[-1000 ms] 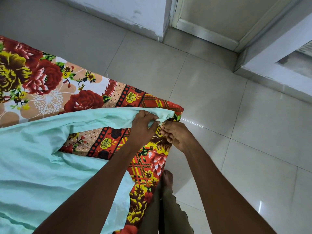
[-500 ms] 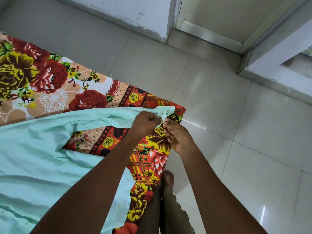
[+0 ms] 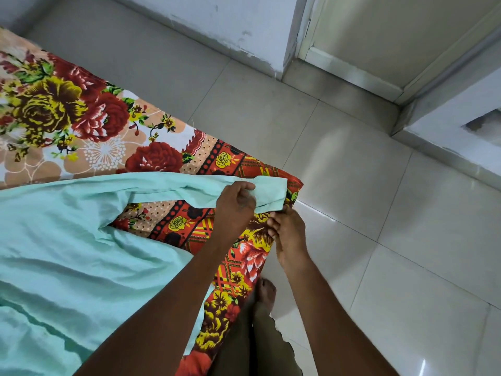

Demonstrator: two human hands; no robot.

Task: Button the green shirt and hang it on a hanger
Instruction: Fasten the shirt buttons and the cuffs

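Both hands [image 3: 235, 204] pinch the green shirt [image 3: 67, 253], apparently, at the bed [image 3: 189, 158] corner.

no legible text, label, brand, number or sign appeared on any surface in the head view.

Shirt [image 3: 67, 253] spread on bedsheet [image 3: 89, 126] at left, its end reaching the bed's right corner. Both hands at that corner, left hand [image 3: 234, 207] beside right hand [image 3: 288, 234]. Tiled floor [image 3: 366, 213] to the right, doorway [image 3: 379, 36] behind.
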